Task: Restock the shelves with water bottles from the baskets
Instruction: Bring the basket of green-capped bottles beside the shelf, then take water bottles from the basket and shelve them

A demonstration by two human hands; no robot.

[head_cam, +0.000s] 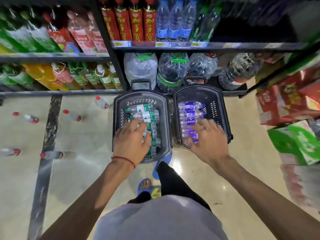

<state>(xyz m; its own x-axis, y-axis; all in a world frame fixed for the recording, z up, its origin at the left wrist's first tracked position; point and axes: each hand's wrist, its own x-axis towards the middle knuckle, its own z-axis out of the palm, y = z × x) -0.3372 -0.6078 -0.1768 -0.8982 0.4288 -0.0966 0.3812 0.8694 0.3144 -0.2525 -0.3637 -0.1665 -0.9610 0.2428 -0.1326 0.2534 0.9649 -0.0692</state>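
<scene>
Left hand (131,141) covers near end of left basket (140,97). Green-label bottles (147,115) under its fingers (129,126) hidden; grip unreadable.
Right hand (207,141): fingers (202,124) motion-smeared over purple-label bottles (192,115). Touching or gripping, cannot tell. Near rim of right basket (199,90) hidden behind it.
Shelf bottles (52,38) beyond left fingers blurred, labels unreadable.
Cartons (285,101) right of right fingers blurred, cut by edge.
Floor bottle (8,152) far left of left fingers cut by edge.
Dark shelf bay (251,28) beyond right fingers: contents untellable.

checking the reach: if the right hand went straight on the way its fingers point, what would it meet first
The purple-labelled bottles in the right basket; the right hand is spread just over them, contact unclear.
</scene>
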